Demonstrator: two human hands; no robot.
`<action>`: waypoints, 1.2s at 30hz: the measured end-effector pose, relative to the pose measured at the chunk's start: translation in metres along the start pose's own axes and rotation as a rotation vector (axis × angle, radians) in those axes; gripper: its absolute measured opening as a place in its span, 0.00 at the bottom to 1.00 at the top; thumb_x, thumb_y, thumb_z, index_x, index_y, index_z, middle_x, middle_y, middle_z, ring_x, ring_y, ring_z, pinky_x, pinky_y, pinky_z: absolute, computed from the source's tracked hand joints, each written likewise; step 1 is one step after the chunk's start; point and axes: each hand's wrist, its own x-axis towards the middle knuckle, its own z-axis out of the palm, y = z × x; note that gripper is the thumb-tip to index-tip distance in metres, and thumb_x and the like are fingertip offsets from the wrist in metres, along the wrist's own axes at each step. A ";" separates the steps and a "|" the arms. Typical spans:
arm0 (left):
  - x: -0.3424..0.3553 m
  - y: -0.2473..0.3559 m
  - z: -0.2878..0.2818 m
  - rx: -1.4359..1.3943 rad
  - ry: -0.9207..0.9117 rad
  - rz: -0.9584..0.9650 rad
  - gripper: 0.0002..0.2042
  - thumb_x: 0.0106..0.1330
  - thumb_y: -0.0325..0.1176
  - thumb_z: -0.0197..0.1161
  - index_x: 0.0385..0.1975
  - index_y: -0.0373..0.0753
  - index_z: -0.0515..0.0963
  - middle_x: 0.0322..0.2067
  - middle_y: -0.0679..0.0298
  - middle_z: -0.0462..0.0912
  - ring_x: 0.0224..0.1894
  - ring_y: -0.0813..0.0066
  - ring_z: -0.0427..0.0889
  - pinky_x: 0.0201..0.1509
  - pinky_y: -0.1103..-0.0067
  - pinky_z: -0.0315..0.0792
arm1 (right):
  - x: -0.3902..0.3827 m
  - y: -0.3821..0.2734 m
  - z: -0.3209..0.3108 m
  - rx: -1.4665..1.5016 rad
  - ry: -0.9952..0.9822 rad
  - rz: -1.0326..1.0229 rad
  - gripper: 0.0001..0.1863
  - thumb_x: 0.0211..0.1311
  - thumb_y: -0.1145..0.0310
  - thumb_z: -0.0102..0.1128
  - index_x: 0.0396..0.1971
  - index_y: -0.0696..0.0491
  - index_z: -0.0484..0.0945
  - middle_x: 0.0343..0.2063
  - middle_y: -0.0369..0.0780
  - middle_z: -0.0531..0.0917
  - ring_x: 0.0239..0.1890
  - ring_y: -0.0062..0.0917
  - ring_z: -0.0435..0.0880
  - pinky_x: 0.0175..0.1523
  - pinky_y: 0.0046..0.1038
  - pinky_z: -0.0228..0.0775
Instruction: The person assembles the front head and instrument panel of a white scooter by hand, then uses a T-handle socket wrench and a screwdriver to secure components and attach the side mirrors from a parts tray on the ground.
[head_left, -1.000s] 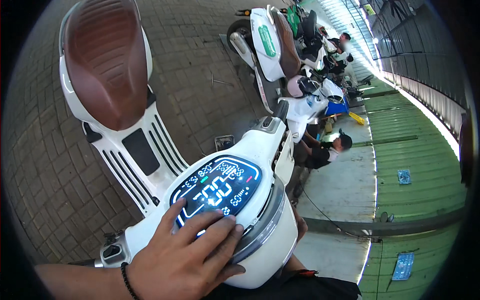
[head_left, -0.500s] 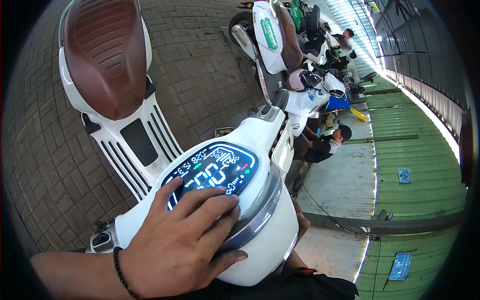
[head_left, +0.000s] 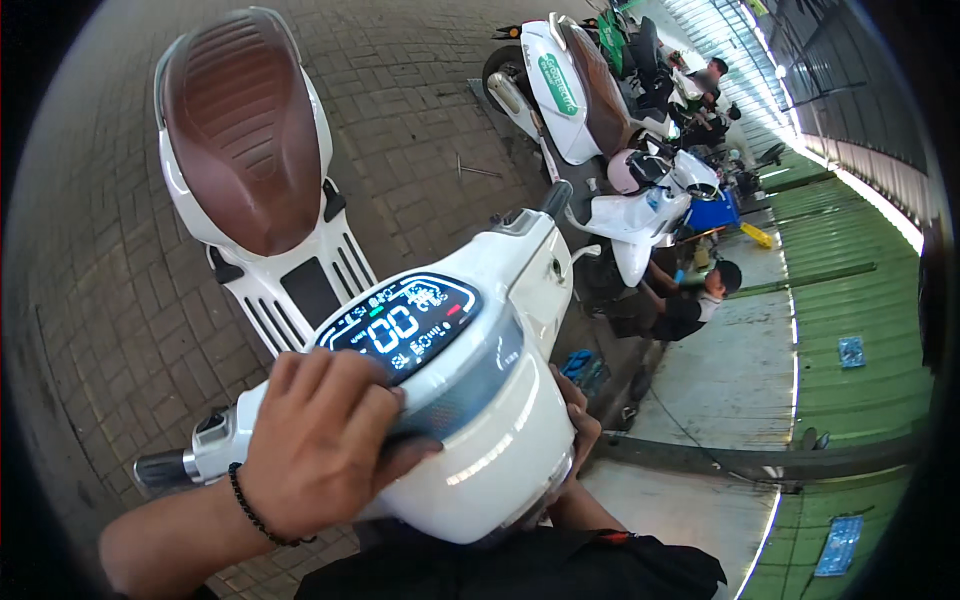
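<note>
Item one: a white scooter, facing us, its brown seat (head_left: 245, 140) toward the top left and its footboard (head_left: 311, 289) between seat and handlebar cover (head_left: 490, 268).

Item two: a dark oval display (head_left: 400, 322), set in the top of that cover and lit with figures and symbols.

Item three: a rounded white headlamp housing (head_left: 490, 465), directly before us at the scooter's front, with a clear curved strip (head_left: 470, 390) along its upper edge.

Left hand (head_left: 325, 430), with a dark beaded bracelet (head_left: 250, 505): fingers bent over the cover by the display's lower edge, thumb apart, lying by the housing. We cannot tell whether it grips or merely rests.

Right hand (head_left: 577, 415): at the housing's far right side, partly hidden behind it; its hold we cannot tell.

Condition: display powered and seated; housing in position against the cover where we can see it. Outstanding: both hands remain at the front, and we judge the work unfinished; whether the housing is fastened or loose does not show.

Surroundings: a T-shaped tool (head_left: 480, 172) on the paving; a pink helmet (head_left: 625, 172) and parked scooters beyond; a co-worker in a dark cap (head_left: 729, 275), low beside them.
</note>
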 end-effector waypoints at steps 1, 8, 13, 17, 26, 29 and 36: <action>-0.003 0.006 0.000 0.046 0.012 -0.067 0.20 0.53 0.41 0.72 0.39 0.35 0.76 0.41 0.54 0.74 0.41 0.57 0.73 0.45 0.64 0.65 | 0.002 0.002 -0.001 -0.041 -0.034 -0.122 0.51 0.50 0.38 0.66 0.66 0.52 0.54 0.66 0.56 0.59 0.67 0.49 0.63 0.68 0.48 0.59; -0.107 0.035 0.044 0.421 0.240 -0.221 0.58 0.44 0.78 0.60 0.64 0.31 0.60 0.62 0.45 0.66 0.68 0.50 0.63 0.70 0.40 0.42 | 0.016 -0.006 -0.002 -0.152 -0.129 -0.318 0.62 0.36 0.28 0.71 0.65 0.52 0.54 0.64 0.61 0.58 0.68 0.51 0.60 0.69 0.50 0.55; -0.124 0.022 0.041 0.612 0.276 -0.349 0.57 0.41 0.76 0.64 0.62 0.31 0.63 0.64 0.44 0.65 0.69 0.47 0.62 0.70 0.38 0.40 | 0.013 -0.003 0.009 -0.189 -0.066 -0.367 0.62 0.40 0.24 0.64 0.64 0.57 0.52 0.63 0.62 0.59 0.66 0.53 0.61 0.67 0.53 0.59; -0.133 0.012 0.028 0.577 0.209 -0.269 0.63 0.34 0.77 0.68 0.65 0.32 0.58 0.64 0.42 0.62 0.68 0.44 0.61 0.71 0.40 0.42 | -0.001 0.005 0.006 -0.218 -0.040 -0.271 0.52 0.52 0.30 0.58 0.64 0.54 0.51 0.62 0.62 0.59 0.65 0.52 0.63 0.66 0.53 0.61; -0.131 0.002 0.031 0.537 0.215 -0.245 0.55 0.41 0.73 0.68 0.64 0.36 0.64 0.61 0.47 0.69 0.64 0.48 0.68 0.70 0.45 0.50 | -0.011 0.015 0.015 -0.228 0.071 -0.305 0.33 0.66 0.48 0.55 0.61 0.51 0.54 0.61 0.60 0.60 0.64 0.50 0.66 0.63 0.50 0.70; -0.123 0.005 0.031 0.554 0.185 -0.265 0.60 0.34 0.72 0.72 0.65 0.35 0.61 0.62 0.48 0.66 0.66 0.47 0.65 0.71 0.46 0.49 | -0.006 0.011 0.009 -0.135 0.033 -0.128 0.43 0.57 0.40 0.62 0.62 0.52 0.55 0.61 0.60 0.61 0.65 0.50 0.65 0.64 0.51 0.66; -0.102 0.042 0.086 0.376 0.327 0.018 0.54 0.41 0.75 0.65 0.62 0.36 0.64 0.66 0.39 0.62 0.69 0.42 0.60 0.71 0.41 0.37 | 0.007 -0.003 0.005 -0.195 -0.053 -0.390 0.64 0.36 0.22 0.64 0.65 0.54 0.54 0.62 0.61 0.60 0.67 0.52 0.61 0.67 0.52 0.59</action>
